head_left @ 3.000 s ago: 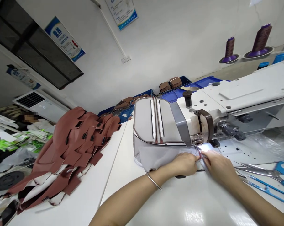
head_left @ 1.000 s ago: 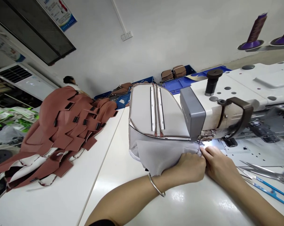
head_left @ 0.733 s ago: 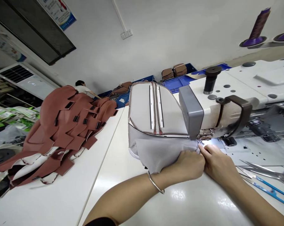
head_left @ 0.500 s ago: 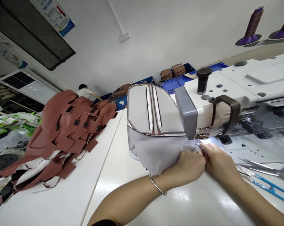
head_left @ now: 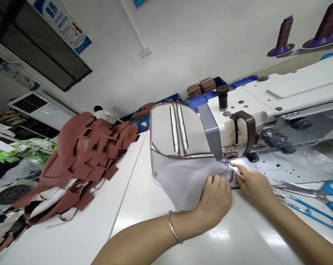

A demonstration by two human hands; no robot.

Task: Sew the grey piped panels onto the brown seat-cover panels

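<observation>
blue bins [head_left: 210, 96] hold brown pieces [head_left: 201, 86]; both hands on mesh [head_left: 183, 180].

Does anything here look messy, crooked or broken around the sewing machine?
Nothing looks broken. The pile of brown pieces on the table's left side is loosely heaped, with edges hanging over the table edge. Both hands bunch the grey fabric at the needle, so it lies wrinkled there.
</observation>
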